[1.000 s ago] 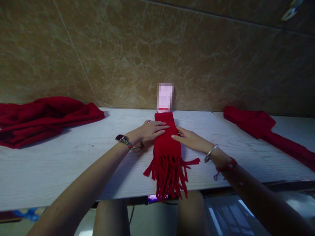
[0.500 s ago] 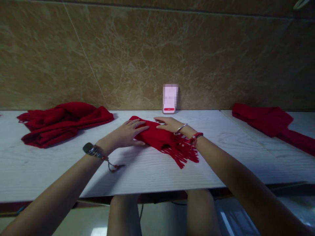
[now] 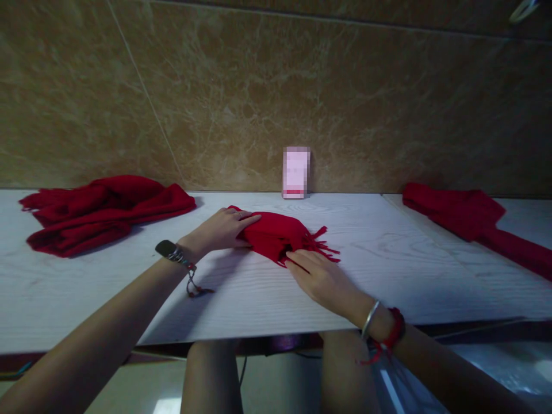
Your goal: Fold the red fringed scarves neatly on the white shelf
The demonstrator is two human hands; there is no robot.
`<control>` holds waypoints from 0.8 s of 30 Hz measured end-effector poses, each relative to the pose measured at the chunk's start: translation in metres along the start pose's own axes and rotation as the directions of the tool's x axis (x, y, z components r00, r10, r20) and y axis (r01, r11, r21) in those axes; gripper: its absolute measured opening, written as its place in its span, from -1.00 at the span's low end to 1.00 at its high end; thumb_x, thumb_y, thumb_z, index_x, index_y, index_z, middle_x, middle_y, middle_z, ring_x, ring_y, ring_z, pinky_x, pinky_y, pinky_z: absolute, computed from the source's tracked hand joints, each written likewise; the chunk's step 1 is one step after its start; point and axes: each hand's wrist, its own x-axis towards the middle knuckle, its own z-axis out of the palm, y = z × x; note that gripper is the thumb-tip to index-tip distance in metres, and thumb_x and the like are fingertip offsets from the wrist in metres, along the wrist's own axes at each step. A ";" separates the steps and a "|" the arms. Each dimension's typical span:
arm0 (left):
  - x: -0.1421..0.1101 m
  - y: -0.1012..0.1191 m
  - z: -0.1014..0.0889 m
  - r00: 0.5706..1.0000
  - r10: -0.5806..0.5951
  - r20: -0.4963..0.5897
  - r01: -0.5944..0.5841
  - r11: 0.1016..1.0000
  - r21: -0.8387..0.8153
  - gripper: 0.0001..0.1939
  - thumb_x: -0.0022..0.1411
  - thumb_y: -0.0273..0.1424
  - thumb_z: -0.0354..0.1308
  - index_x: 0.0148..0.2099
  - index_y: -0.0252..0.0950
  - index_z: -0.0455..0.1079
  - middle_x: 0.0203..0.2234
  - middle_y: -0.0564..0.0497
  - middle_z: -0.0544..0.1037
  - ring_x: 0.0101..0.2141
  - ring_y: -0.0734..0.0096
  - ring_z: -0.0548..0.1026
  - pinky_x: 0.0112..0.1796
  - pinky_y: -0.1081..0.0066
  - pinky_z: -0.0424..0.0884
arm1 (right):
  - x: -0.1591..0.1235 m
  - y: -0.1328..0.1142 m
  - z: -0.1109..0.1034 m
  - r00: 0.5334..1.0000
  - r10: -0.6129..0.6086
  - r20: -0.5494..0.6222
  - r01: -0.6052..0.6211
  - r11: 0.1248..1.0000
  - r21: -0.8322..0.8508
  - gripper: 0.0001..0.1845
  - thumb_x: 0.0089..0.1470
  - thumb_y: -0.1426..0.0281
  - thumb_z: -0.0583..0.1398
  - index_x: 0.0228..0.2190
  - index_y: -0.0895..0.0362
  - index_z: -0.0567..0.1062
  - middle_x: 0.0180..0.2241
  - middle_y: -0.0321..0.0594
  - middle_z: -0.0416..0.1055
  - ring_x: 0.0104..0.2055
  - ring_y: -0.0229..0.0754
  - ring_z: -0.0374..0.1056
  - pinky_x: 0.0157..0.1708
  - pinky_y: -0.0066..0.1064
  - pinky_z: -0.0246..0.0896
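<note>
A folded red scarf [image 3: 278, 230] lies on the white table in front of me, its fringe [image 3: 330, 250] spread toward the right. My left hand [image 3: 224, 230] is closed round the scarf's left end, fingers over the top and thumb at the near side. At the near right corner, beside the fringe, my right hand [image 3: 321, 282] has its fingers closed on the fabric edge; its thumb is hidden. The near right end shows several stacked layers.
Another red scarf [image 3: 107, 213] lies loosely bunched on the left. More red fabric [image 3: 457, 210] stretches along the right side. A phone [image 3: 295, 172] leans against the marbled wall [image 3: 241, 98]. The white table [image 3: 241, 310] ends just before my knees.
My right hand has come off the scarf's top and moved toward me to its near right corner. The fringe has shifted away from me. My left hand stays on the left end.
</note>
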 end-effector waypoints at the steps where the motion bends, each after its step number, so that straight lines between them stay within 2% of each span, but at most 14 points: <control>1: 0.001 0.000 -0.003 1.000 0.001 0.010 -0.001 1.000 0.011 -0.32 0.14 -0.12 0.12 0.24 -0.31 0.13 0.02 -0.23 0.43 -0.08 0.10 0.46 -0.07 0.23 0.32 | 0.001 0.001 0.003 1.000 0.010 0.030 -0.009 1.000 -0.019 -0.76 0.13 0.53 0.07 -0.21 0.29 0.50 -0.16 -0.01 0.47 -0.13 -0.09 0.34 -0.15 -0.24 0.32; 4: 0.003 0.001 -0.009 0.999 -0.014 0.031 0.013 0.999 0.041 -0.38 0.15 -0.19 0.12 0.22 -0.28 0.16 -0.03 -0.17 0.48 -0.13 0.18 0.49 -0.12 0.30 0.34 | 0.005 0.003 0.007 0.982 0.090 0.168 -0.080 0.995 -0.065 -0.79 0.09 0.48 0.14 -0.23 0.27 0.51 -0.17 -0.01 0.46 -0.16 -0.07 0.33 -0.17 -0.22 0.29; 8: 0.004 0.002 -0.010 0.998 -0.042 0.042 0.038 0.995 0.088 -0.40 0.15 -0.28 0.11 0.22 -0.33 0.15 -0.05 -0.21 0.49 -0.15 0.16 0.51 -0.16 0.31 0.35 | 0.007 -0.001 0.005 0.937 0.183 0.298 -0.144 0.978 -0.148 -0.81 0.10 0.53 0.12 -0.27 0.24 0.53 -0.19 -0.04 0.48 -0.21 -0.09 0.32 -0.24 -0.23 0.24; 12: 0.005 0.003 -0.009 0.997 -0.072 0.041 0.066 0.990 0.124 -0.44 0.20 -0.33 0.06 0.22 -0.39 0.14 -0.06 -0.26 0.49 -0.18 0.12 0.52 -0.20 0.29 0.36 | 0.009 -0.009 0.003 0.933 0.225 0.281 -0.176 0.966 -0.190 -0.76 0.11 0.53 0.10 -0.19 0.22 0.50 -0.09 -0.06 0.46 -0.21 -0.08 0.30 -0.32 -0.25 0.22; 15: 0.007 0.004 -0.012 0.993 -0.104 0.060 0.095 0.985 0.143 -0.46 0.21 -0.33 0.05 0.21 -0.39 0.15 -0.11 -0.27 0.52 -0.21 0.10 0.53 -0.24 0.29 0.37 | 0.017 -0.015 0.007 0.960 0.168 0.223 -0.138 0.980 -0.144 -0.71 0.13 0.51 0.09 -0.11 0.26 0.45 -0.03 -0.03 0.42 -0.11 -0.08 0.29 -0.19 -0.24 0.22; 17: 0.009 0.004 -0.014 0.991 -0.116 0.071 0.105 0.984 0.143 -0.47 0.22 -0.32 0.04 0.21 -0.37 0.15 -0.12 -0.24 0.53 -0.21 0.11 0.53 -0.26 0.31 0.37 | 0.024 -0.017 0.014 0.967 0.119 0.227 -0.106 0.992 -0.067 -0.68 0.14 0.45 0.10 -0.08 0.30 0.43 -0.01 -0.01 0.41 -0.03 -0.08 0.27 -0.06 -0.24 0.19; 20: 0.012 0.003 -0.016 0.988 -0.126 0.087 0.113 0.984 0.137 -0.48 0.23 -0.29 0.02 0.21 -0.33 0.15 -0.11 -0.20 0.53 -0.19 0.12 0.53 -0.26 0.33 0.37 | 0.032 -0.016 0.026 0.949 0.150 0.276 -0.163 0.986 0.023 -0.59 0.12 0.34 0.13 -0.04 0.34 0.40 0.00 0.03 0.39 0.06 -0.05 0.24 0.05 -0.22 0.14; 24: 0.014 0.002 -0.017 0.978 -0.179 0.107 0.165 0.979 0.122 -0.48 0.26 -0.25 -0.01 0.22 -0.33 0.13 -0.11 -0.21 0.53 -0.19 0.08 0.53 -0.27 0.30 0.38 | 0.032 -0.012 0.031 0.914 0.222 0.341 -0.258 0.964 0.066 -0.52 0.13 0.32 0.13 0.00 0.40 0.36 0.03 0.08 0.35 0.06 -0.02 0.22 0.05 -0.23 0.15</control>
